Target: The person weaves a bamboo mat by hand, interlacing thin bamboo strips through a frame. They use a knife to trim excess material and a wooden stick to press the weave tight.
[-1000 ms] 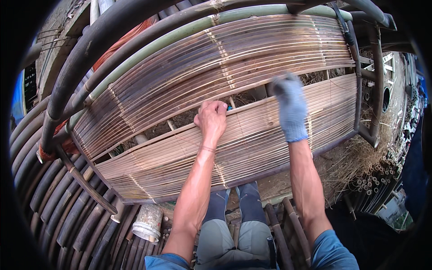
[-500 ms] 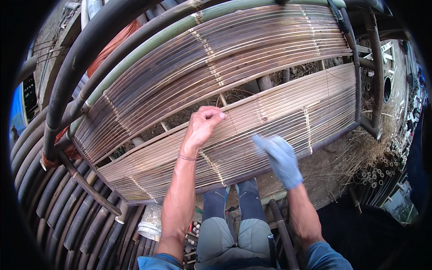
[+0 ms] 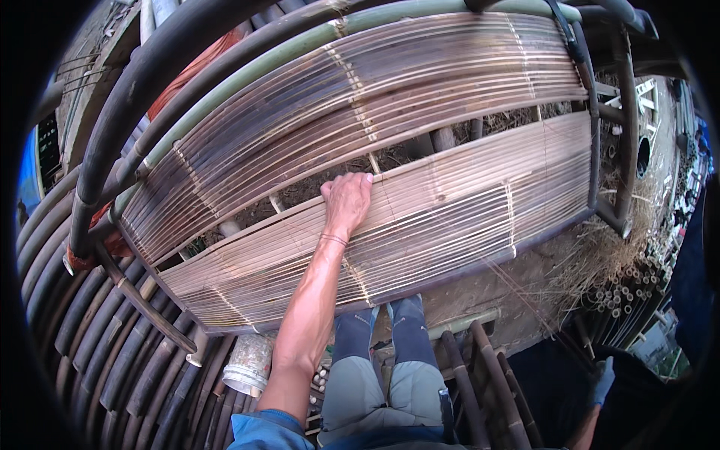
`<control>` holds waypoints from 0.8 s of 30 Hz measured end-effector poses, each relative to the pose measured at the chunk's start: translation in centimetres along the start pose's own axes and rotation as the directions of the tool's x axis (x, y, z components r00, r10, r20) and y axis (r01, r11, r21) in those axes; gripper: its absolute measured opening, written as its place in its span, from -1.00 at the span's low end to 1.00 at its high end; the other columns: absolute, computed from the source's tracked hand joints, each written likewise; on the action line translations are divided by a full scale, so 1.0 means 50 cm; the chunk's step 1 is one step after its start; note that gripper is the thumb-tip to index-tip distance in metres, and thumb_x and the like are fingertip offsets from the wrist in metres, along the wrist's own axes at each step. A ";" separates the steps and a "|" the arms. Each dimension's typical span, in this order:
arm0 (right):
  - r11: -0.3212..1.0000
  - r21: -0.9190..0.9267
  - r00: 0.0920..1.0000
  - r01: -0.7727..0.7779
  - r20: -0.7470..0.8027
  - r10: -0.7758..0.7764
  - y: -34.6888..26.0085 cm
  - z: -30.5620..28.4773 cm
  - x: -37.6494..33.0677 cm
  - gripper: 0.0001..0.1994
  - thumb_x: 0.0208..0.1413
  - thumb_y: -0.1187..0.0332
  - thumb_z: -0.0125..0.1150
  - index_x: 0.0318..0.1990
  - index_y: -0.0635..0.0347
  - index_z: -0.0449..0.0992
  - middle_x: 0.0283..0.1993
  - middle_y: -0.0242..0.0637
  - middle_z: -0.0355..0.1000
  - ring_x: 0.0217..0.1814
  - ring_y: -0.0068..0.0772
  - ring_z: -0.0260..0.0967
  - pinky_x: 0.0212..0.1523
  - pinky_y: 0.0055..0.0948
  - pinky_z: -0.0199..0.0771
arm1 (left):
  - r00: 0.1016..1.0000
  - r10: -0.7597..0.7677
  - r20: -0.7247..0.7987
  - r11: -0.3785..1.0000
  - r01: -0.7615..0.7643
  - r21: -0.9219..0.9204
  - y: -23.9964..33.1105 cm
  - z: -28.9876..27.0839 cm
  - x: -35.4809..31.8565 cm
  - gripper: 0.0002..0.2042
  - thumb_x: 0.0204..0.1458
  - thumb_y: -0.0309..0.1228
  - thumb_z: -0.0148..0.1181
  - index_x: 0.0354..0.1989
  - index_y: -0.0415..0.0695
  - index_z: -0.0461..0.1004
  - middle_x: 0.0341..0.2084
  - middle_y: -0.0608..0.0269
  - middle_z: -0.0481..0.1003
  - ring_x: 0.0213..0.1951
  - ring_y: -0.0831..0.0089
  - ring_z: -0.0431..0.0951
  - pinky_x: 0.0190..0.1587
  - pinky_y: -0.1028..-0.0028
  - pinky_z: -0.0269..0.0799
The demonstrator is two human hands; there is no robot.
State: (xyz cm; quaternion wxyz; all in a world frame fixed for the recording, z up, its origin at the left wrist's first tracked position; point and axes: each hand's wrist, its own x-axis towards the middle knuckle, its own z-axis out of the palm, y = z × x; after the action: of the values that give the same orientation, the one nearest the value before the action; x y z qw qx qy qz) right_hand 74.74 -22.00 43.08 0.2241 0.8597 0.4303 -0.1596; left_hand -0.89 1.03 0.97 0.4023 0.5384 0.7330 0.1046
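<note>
Before me lies a bamboo frame panel with two banks of long thin bamboo slats [image 3: 480,161], tied across by pale woven bindings. My bare left hand [image 3: 349,199] rests on the far edge of the nearer bank, its fingers curled over the outermost slats at the gap. My right hand [image 3: 601,384], in a grey-blue glove, is far out at the lower right and appears closed. A thin reddish-brown cord [image 3: 517,289] stretches from the nearer slats toward it. Details of the gloved fingers are too small to see.
Dark curved bamboo poles [image 3: 112,352] are stacked at the left. A white bucket [image 3: 247,364] stands near my legs. Dry straw [image 3: 611,247] and a bundle of cut poles [image 3: 619,294] lie at the right. Thick bent poles [image 3: 112,142] rise at the upper left.
My right hand has swung from above the slats down and out to the lower right, with the cord now stretched out. My left hand has turned palm down onto the slat edge.
</note>
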 end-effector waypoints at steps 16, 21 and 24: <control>0.556 0.049 0.526 0.830 -0.402 -0.749 -1.400 0.455 0.026 -0.65 0.05 0.16 0.39 -0.06 0.11 0.57 -0.10 -0.07 0.47 -0.01 0.03 0.41 0.07 -0.04 0.37 | 0.993 -0.055 0.105 0.990 0.040 0.134 0.003 -0.001 -0.002 -0.63 0.36 -0.09 -0.11 -0.23 -0.07 0.55 -0.28 0.10 0.60 -0.12 0.06 0.52 0.01 0.05 0.23; 0.544 -0.049 0.522 0.838 -0.218 -0.825 -1.425 0.512 0.009 -0.83 0.14 0.24 0.21 -0.31 0.14 0.49 -0.27 -0.12 0.40 -0.23 0.02 0.39 -0.20 0.05 0.37 | 0.964 -0.119 0.238 0.992 0.109 0.056 -0.013 -0.011 0.011 -0.59 0.35 -0.08 -0.11 0.20 -0.03 0.44 -0.14 0.07 0.61 -0.02 0.05 0.51 0.14 0.04 0.11; 0.532 0.164 0.537 0.831 0.018 -0.843 -1.402 0.508 0.011 -0.80 0.20 0.27 0.13 -0.32 0.22 0.51 -0.25 -0.02 0.45 -0.22 0.13 0.46 -0.15 0.05 0.44 | 0.962 -0.106 0.251 0.994 0.102 0.028 -0.011 -0.005 0.011 -0.56 0.34 -0.11 -0.08 0.31 0.04 0.36 -0.05 0.12 0.60 0.03 0.07 0.47 0.20 0.03 0.03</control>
State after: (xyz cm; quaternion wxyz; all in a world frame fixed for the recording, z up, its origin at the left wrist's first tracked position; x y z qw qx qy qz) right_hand 16.09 2.20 3.86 0.0816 0.5530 0.7664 -0.3165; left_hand -1.51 1.38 0.56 0.4929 0.5112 0.7040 0.0085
